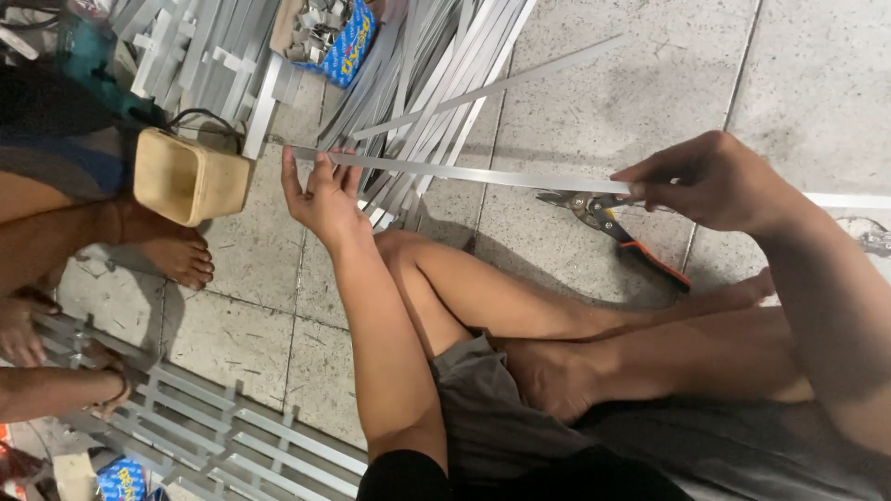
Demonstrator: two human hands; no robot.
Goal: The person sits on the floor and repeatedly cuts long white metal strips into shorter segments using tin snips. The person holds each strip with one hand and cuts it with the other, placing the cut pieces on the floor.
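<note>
Tiled floor (pixel 631 83), grey speckled, extends beyond and beneath both sets of fingers. Pile of metal strips (pixel 418 83), long and silvery, lies fanned on the floor just beyond the left fingers. Slotted metal frame (pixel 223 427), flat on the floor, sits well back from the left fingers, near a co-worker's hand (pixel 23 334). Single metal strip (pixel 464 173), long and thin, spans from the left fingers across to the right fingers and runs on past them; held above the floor. Left hand (pixel 325 199): fingers spread and upright, tips touching the strip's near end. Right hand (pixel 710 181): fingers curled together, pinching the strip from above. Tan square container (pixel 186 176) rests on the floor to the outer side of the left fingers, beside a co-worker's bare foot (pixel 176 255). Metal snips (pixel 613 227), red-handled, lie on the floor just under the right fingers, apart from them. Blue box of metal clips (pixel 339 37) sits beyond the left fingers, among the strips.
</note>
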